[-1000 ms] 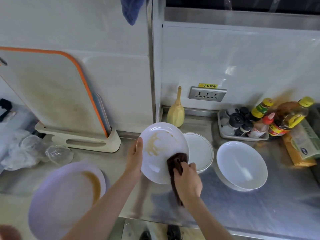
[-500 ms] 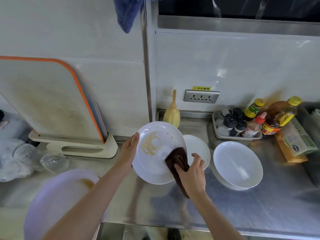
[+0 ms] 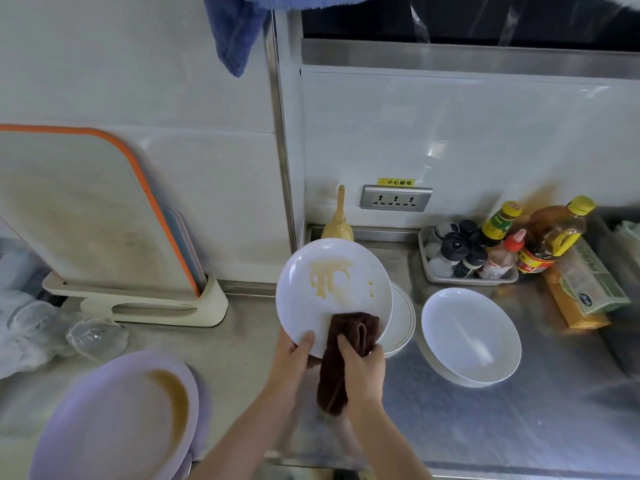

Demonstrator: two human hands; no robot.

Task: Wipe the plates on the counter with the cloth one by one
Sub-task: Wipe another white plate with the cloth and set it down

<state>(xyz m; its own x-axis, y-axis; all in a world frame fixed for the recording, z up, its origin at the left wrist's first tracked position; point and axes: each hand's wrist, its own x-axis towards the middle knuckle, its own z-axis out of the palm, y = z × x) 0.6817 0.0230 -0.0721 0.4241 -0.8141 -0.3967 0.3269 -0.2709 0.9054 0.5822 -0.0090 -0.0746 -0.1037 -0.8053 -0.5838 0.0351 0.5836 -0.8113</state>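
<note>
A white plate (image 3: 304, 299) smeared with tan sauce is tilted up above the steel counter (image 3: 519, 420). My left hand (image 3: 294, 355) grips its lower rim, thumb on the face. My right hand (image 3: 363, 368) holds a dark brown cloth (image 3: 349, 332) bunched against the plate's lower right part. Behind it lies a flat white plate (image 3: 401, 320), partly hidden. A white bowl-like plate (image 3: 471, 334) sits to the right. A lavender plate (image 3: 114, 420) with brown sauce is at the lower left.
A cutting board (image 3: 79, 209) stands in a rack (image 3: 145, 306) at the left. Clear glass dishes (image 3: 97, 337) lie in front of it. A tray of bottles and jars (image 3: 471, 258), an oil bottle (image 3: 554, 233) and boxes (image 3: 585, 289) crowd the right rear. A blue towel (image 3: 235, 32) hangs above.
My left hand slid from the plate's left edge down to its lower rim. The cloth and my right hand moved lower on the plate. The sauce smear now looks streaked downward.
</note>
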